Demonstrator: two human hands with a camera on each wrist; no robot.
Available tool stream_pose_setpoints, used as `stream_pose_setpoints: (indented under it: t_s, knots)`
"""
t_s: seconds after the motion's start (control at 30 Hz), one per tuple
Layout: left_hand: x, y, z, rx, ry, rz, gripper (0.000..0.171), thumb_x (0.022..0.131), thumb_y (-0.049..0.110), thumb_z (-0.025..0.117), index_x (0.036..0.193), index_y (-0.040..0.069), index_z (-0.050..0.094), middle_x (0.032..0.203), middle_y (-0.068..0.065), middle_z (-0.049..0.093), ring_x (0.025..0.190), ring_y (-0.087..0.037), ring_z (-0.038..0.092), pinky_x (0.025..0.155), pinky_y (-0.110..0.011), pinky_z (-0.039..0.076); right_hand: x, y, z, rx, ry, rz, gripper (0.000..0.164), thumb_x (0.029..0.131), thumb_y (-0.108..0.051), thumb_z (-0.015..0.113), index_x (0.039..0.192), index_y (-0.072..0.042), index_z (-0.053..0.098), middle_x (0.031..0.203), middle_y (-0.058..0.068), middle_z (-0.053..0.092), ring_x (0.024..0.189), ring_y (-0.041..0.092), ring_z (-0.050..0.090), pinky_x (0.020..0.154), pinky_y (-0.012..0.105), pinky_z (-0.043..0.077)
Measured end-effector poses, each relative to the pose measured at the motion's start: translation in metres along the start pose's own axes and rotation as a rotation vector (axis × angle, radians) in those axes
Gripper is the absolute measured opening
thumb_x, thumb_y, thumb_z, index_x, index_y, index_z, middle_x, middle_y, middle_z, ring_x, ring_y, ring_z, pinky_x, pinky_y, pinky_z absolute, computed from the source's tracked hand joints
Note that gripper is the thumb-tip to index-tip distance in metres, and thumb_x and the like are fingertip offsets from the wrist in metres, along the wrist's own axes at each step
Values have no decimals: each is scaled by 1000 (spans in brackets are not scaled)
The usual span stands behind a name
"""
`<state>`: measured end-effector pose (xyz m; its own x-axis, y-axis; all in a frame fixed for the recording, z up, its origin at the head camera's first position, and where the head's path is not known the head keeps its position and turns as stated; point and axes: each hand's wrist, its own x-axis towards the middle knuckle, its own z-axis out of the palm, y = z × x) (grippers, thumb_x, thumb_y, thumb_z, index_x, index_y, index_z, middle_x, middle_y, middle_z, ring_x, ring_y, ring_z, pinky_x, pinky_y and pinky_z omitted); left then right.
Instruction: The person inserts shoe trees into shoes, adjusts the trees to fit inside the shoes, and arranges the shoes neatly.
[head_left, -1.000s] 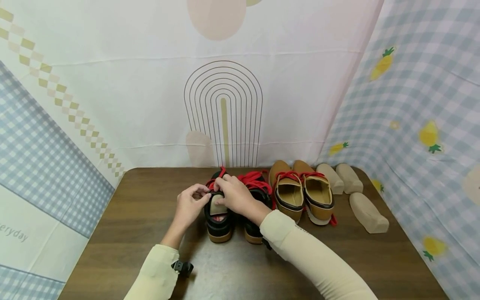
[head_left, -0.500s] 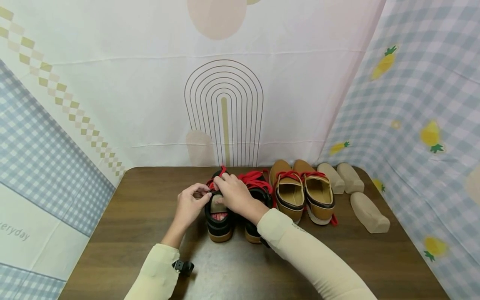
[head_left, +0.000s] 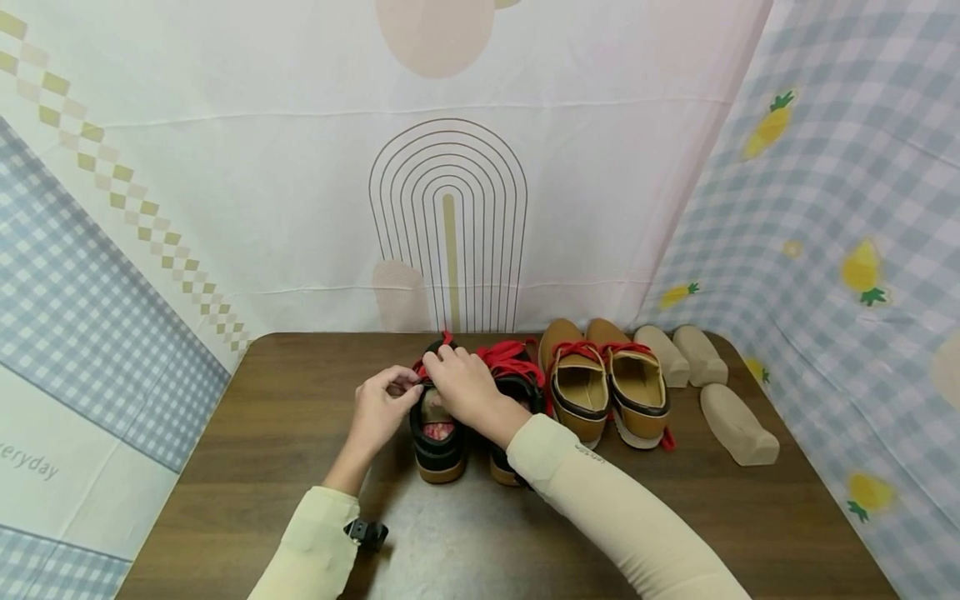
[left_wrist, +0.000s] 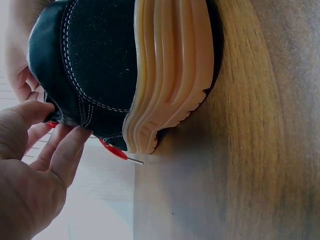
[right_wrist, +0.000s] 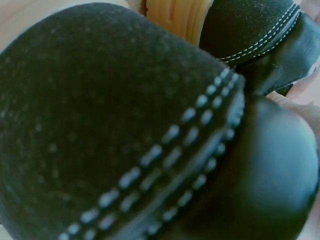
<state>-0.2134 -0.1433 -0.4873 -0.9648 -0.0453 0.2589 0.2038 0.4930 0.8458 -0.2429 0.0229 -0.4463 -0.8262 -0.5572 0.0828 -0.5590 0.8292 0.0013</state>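
In the head view, a black shoe (head_left: 440, 457) with red laces and a tan sole stands with its heel toward me. Inside its opening sits a beige foot-shaped insert (head_left: 433, 407), partly covered by my right hand (head_left: 467, 386). That hand's fingers curl over the laces, with its thumb down in the opening. My left hand (head_left: 380, 410) pinches the shoe's left collar edge between thumb and fingers, as the left wrist view shows too. Just to the right is a second black shoe (right_wrist: 100, 125), whose heel fills the right wrist view.
Two tan shoes (head_left: 576, 396) with red laces stand right of the black pair. Several beige foot-shaped inserts (head_left: 738, 427) lie at the right of the wooden table (head_left: 285, 417). A patterned cloth (head_left: 315, 208) hangs behind the table's back edge.
My right hand has shifted slightly left and farther over the shoe, and less of the beige insert shows, with more red-patterned insole behind it. The left hand keeps its place at the collar.
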Motion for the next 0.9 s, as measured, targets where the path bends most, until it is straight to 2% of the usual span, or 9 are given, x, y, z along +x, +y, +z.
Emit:
stream_pose_setpoints:
  t_s: [0.4, 0.63, 0.77, 0.9]
  knots:
    - [1, -1, 0, -12, -14, -12, 4, 90, 12, 79, 94, 12, 76, 83, -6, 73, 74, -15, 66, 61, -22, 51, 3, 3, 3, 41, -26, 17, 50, 84, -42, 86, 116, -14, 59, 109, 6, 63, 94, 25, 63, 76, 37, 56]
    - [2, -1, -1, -8, -17, 3, 6, 90, 13, 79, 95, 11, 76, 83, -5, 73, 75, -13, 66, 64, -21, 52, 3, 10, 1, 143, -51, 46, 46, 82, -44, 86, 98, -17, 51, 97, 1, 54, 85, 20, 55, 65, 31, 48]
    - [2, -1, -2, -19, -27, 5, 6, 91, 14, 79, 96, 12, 77, 84, -5, 73, 78, -14, 67, 67, -21, 53, -1, 16, -1, 203, -42, 19, 44, 83, -42, 86, 96, -18, 51, 94, -1, 51, 83, 17, 50, 65, 29, 45]
    - [1, 0, -4, -29, -22, 6, 7, 90, 13, 81, 95, 11, 77, 84, -5, 74, 77, -14, 67, 67, -20, 53, -7, 23, -5, 292, -25, -24, 40, 84, -40, 85, 100, -19, 55, 97, -3, 52, 85, 14, 49, 72, 29, 46]
